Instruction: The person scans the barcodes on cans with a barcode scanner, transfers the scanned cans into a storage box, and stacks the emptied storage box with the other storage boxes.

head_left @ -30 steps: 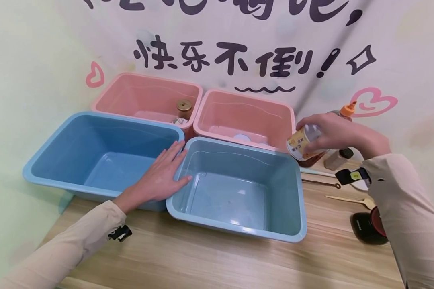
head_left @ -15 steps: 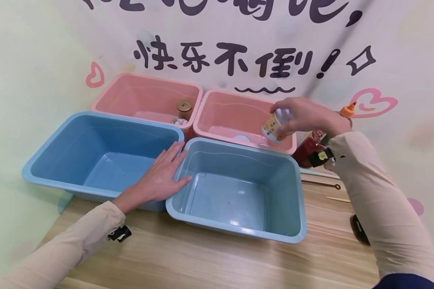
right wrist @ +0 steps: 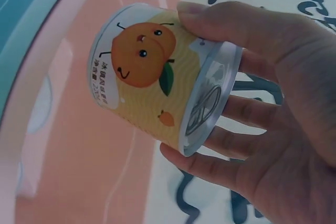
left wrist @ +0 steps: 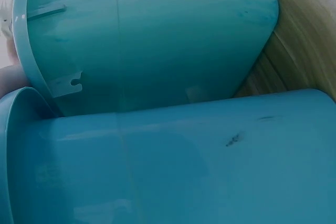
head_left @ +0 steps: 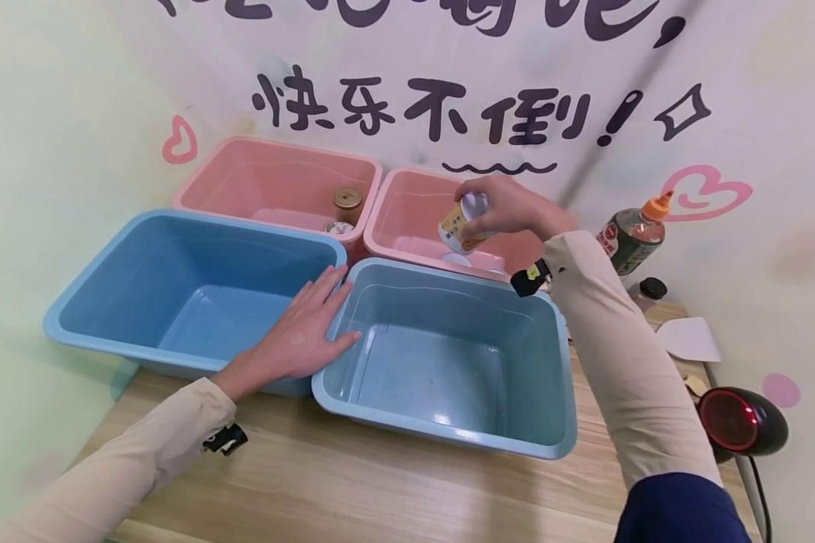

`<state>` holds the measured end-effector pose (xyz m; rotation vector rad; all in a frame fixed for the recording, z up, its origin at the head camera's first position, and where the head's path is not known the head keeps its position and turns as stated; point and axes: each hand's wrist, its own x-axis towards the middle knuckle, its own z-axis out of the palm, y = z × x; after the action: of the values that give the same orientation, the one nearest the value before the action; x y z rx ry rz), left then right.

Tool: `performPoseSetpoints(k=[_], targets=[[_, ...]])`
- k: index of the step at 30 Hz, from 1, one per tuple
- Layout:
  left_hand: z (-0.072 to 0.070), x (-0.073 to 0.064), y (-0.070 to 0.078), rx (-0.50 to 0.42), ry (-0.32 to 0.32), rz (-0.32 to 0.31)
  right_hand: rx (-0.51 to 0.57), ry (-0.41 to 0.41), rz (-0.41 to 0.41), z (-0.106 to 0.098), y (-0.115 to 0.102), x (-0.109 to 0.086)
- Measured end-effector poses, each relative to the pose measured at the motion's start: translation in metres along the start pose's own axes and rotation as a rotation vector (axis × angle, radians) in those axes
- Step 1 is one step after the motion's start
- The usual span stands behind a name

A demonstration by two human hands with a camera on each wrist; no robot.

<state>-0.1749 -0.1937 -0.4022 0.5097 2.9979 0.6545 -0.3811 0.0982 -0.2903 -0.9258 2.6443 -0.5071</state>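
My right hand (head_left: 509, 207) grips a small can (head_left: 455, 228), held tilted above the right pink bin (head_left: 414, 202). In the right wrist view the can (right wrist: 144, 72) has a yellow and white label with a cartoon orange fruit and a metal pull-tab lid. The thumb (right wrist: 226, 22) lies along one side, with curled fingers (right wrist: 210, 169) on the other. With fingers straight, my left hand (head_left: 299, 335) rests on the adjoining rims of the left blue bin (head_left: 102, 279) and right blue bin (head_left: 441, 434). The left wrist view mostly shows the outer walls of the blue bins (left wrist: 157, 35).
Behind, the left pink bin (head_left: 265, 181) holds a gold-topped can (head_left: 347, 199) and another can. White round shapes lie in the right pink bin. At right stand an orange-capped sauce bottle (head_left: 630, 237), a black-capped jar (head_left: 648, 290), a white spatula head (head_left: 689, 339) and a black-red device (head_left: 740, 422).
My right hand has carried the can leftward from beside the sauce bottle to above the right pink bin. The left hand has stayed put on the blue rims.
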Motion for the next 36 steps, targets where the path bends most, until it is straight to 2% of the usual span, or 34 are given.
performPoseSetpoints(k=[6,13,19,27,36], targets=[[0.0,0.0,0.001,0.0,0.0,0.0,0.113,-0.061,0.055,0.018,0.003,0.021],[-0.001,-0.002,-0.001,-0.003,-0.001,-0.007,0.247,-0.084,0.038,0.044,0.005,0.044],[0.0,-0.002,-0.001,0.003,-0.001,-0.001,0.218,-0.075,0.07,0.06,0.001,0.059],[0.0,-0.002,-0.001,0.004,0.004,-0.007,0.238,-0.062,-0.008,0.079,-0.001,0.076],[0.0,-0.002,0.0,0.008,0.001,-0.015,0.21,-0.09,-0.027,0.098,0.006,0.087]])
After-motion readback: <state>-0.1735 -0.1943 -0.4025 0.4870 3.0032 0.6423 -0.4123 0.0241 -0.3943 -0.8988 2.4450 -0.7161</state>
